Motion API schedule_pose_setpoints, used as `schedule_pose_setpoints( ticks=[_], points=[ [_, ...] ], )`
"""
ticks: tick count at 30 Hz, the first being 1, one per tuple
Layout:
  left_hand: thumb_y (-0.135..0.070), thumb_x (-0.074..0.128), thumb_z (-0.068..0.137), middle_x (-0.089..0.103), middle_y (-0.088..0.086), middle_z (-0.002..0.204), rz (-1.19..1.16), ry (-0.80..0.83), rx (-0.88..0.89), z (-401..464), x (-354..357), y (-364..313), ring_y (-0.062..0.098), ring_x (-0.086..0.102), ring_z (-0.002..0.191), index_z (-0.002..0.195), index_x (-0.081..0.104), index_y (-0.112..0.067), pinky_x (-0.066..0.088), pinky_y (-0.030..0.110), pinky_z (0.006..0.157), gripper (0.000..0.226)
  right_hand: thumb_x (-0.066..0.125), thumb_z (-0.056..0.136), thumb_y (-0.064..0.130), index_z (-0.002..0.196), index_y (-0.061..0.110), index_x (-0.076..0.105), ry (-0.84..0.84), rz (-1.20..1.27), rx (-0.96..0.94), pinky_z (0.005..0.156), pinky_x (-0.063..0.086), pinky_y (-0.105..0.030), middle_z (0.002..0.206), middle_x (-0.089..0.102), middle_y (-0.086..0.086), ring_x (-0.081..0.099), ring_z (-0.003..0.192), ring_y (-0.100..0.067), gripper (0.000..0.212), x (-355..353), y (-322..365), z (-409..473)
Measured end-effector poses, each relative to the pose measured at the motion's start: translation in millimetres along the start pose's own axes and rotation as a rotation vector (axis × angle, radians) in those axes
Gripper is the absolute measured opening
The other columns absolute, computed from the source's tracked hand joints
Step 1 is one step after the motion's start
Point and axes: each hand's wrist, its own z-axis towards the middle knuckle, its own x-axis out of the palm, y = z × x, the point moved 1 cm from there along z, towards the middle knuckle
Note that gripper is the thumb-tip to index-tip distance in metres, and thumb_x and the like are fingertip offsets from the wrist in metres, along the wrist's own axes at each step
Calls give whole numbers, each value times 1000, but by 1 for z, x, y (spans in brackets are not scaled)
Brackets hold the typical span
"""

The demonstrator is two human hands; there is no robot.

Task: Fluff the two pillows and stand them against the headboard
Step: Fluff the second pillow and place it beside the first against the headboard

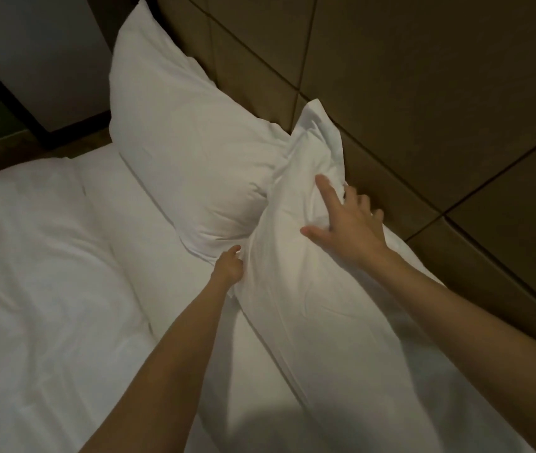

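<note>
Two white pillows lean on the brown panelled headboard (423,93). The far pillow (188,135) stands upright on the left, puffed and smooth. The near pillow (296,282) stands beside it, its top corner overlapping the far one. My right hand (348,220) rests on the near pillow's upper edge, fingers spread and curled over the top by the headboard. My left hand (229,266) pinches the near pillow's lower left edge, where it meets the far pillow's bottom corner.
A white duvet (38,289) covers the bed to the left, with a folded sheet band (136,230) below the pillows. A dark wall and wood floor (15,138) lie past the bed's far edge.
</note>
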Motion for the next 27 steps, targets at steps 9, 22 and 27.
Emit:
schedule_pose_setpoints(
  ticks=[9, 22, 27],
  points=[
    [-41, 18, 101, 37, 15, 151, 338, 113, -21, 39, 19, 21, 34, 35, 138, 147, 35, -23, 28, 50, 113, 52, 49, 86, 59, 144, 37, 18, -87, 67, -59, 80, 43, -40, 112, 58, -9, 55, 93, -26, 69, 15, -10, -1],
    [-7, 48, 92, 67, 22, 118, -407, 248, -285, 20, 26, 45, 37, 66, 104, 120, 61, -1, 55, 49, 90, 32, 55, 93, 20, 112, 15, 61, -198, 274, -150, 70, 53, -44, 98, 69, -12, 62, 84, -31, 21, 0, 6, 20],
    [-13, 55, 89, 69, 28, 110, -246, -5, -216, 32, -2, 41, 32, 66, 94, 100, 68, 2, 54, 46, 91, 23, 54, 92, 9, 106, 9, 63, -249, 330, -200, 77, 51, -48, 97, 68, -13, 62, 88, -32, 17, -12, 15, 41]
  ],
)
